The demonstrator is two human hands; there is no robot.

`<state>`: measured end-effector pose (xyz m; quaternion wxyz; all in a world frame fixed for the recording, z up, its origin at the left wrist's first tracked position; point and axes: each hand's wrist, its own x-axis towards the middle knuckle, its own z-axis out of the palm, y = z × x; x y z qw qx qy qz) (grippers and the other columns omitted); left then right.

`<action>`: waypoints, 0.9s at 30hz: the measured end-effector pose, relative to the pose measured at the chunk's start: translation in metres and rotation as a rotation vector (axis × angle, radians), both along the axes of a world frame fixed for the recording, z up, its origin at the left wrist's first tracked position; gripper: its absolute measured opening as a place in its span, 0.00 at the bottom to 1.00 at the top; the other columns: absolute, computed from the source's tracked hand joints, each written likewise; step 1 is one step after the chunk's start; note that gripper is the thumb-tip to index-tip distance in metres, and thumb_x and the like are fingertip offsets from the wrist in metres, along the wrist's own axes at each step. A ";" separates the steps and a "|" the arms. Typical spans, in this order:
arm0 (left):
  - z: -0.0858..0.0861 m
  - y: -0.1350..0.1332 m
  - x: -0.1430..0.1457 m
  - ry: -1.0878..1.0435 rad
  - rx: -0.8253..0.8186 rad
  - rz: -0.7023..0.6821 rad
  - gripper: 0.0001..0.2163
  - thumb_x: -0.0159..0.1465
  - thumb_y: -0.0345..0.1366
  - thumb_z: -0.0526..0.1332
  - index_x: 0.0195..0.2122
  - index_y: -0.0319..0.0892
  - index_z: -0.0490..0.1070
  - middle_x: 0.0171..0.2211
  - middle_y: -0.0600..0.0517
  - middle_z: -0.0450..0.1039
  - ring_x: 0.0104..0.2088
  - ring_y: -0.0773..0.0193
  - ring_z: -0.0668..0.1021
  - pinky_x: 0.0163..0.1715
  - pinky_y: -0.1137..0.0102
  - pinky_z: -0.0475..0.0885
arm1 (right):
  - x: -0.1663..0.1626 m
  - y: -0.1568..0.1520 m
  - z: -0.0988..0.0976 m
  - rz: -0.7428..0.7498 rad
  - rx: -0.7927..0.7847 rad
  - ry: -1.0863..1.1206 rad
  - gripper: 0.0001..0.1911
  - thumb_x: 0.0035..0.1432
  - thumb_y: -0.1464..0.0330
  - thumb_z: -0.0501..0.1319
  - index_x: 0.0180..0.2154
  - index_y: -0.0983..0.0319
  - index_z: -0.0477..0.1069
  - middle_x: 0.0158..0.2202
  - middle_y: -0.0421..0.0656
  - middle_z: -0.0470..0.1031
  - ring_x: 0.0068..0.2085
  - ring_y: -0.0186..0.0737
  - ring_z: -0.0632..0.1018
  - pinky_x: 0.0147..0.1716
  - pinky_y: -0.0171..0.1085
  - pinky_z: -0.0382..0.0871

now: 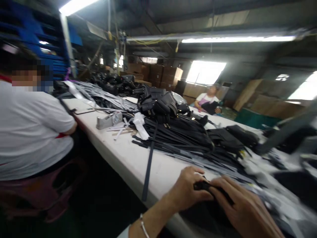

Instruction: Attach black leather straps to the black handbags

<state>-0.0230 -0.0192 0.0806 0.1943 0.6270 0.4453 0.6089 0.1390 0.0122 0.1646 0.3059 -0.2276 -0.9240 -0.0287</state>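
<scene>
The right hand (244, 206) and left hand (187, 188) pinch a black piece (201, 185) between them near the edge of the worktop (164, 170), where a slackened hold could let it slip off.

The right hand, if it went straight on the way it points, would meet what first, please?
Past the black piece between the fingers, the right hand would probably meet the left hand first, though depth is unclear here.

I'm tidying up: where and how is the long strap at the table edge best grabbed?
Probably pinch the strap by its free near end, from the lower left: that end reaches the edge of the table, apart from the pile that its far end meets.
</scene>
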 end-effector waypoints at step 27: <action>0.010 -0.003 0.006 0.077 -0.028 0.002 0.10 0.51 0.31 0.73 0.33 0.43 0.76 0.36 0.51 0.81 0.50 0.53 0.77 0.63 0.48 0.52 | 0.003 0.007 0.026 -0.024 -0.172 -0.440 0.10 0.57 0.77 0.58 0.26 0.62 0.71 0.26 0.42 0.72 0.31 0.39 0.70 0.31 0.38 0.59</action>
